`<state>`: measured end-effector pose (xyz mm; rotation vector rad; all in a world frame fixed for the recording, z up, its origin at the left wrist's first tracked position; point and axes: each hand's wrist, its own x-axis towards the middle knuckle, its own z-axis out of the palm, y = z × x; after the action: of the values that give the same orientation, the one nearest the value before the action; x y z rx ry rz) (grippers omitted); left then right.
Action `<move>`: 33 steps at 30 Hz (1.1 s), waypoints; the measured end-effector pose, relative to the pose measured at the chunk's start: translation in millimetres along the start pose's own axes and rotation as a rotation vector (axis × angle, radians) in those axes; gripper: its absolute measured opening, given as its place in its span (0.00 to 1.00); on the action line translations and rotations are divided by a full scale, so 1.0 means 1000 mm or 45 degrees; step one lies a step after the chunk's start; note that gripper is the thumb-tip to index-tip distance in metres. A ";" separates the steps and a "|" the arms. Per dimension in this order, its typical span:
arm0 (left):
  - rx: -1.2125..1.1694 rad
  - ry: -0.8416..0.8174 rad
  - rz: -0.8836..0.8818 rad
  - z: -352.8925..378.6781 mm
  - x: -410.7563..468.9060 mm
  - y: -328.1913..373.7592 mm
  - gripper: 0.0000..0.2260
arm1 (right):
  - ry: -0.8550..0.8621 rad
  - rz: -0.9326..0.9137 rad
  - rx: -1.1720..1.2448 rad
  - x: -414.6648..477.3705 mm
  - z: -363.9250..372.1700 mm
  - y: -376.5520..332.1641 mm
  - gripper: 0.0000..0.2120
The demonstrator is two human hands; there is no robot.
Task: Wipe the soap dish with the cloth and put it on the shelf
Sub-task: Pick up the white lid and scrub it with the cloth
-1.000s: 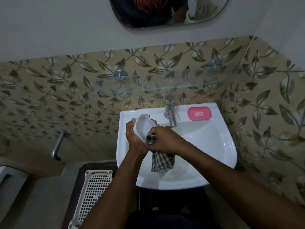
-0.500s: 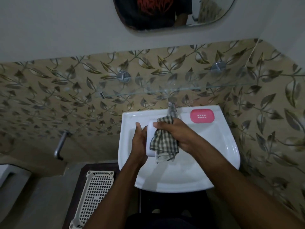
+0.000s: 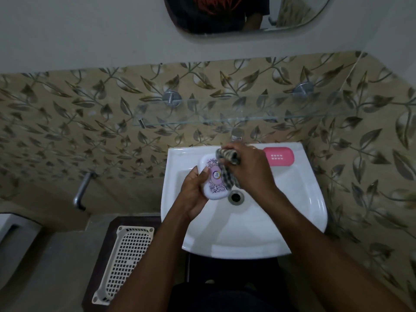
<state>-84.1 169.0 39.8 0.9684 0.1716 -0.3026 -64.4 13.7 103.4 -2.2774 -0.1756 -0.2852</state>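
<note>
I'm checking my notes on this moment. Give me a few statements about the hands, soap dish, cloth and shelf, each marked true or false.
1. The left hand holds the soap dish over the sink. True.
2. The right hand grips the checked cloth. True.
3. The soap dish stands on the glass shelf. False: it is in the left hand.
4. The pink tray lies on the floor. False: it lies on the sink's rim.

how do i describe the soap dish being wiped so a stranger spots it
Find the white basin below the glass shelf. Over its bowl, the left hand holds a white oval soap dish. Unlike the pink piece on the basin's back right corner, it carries a purple floral print.
</note>
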 end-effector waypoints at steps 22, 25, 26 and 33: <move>-0.285 0.066 -0.077 -0.002 0.000 -0.008 0.21 | -0.091 -0.369 -0.172 -0.026 0.027 -0.009 0.14; -0.250 0.028 -0.064 -0.002 -0.004 -0.005 0.22 | -0.050 -0.328 -0.148 -0.023 0.024 0.001 0.14; -0.267 0.008 -0.061 0.000 -0.005 -0.004 0.23 | 0.030 -0.177 -0.147 -0.014 0.022 0.008 0.14; -0.420 -0.105 -0.167 0.004 -0.008 0.004 0.27 | -0.169 -0.478 -0.162 -0.044 0.035 -0.005 0.15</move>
<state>-90.0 169.0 47.5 0.6181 0.2032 -0.4199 -103.1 41.8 72.7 -2.3804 -0.6747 -0.3468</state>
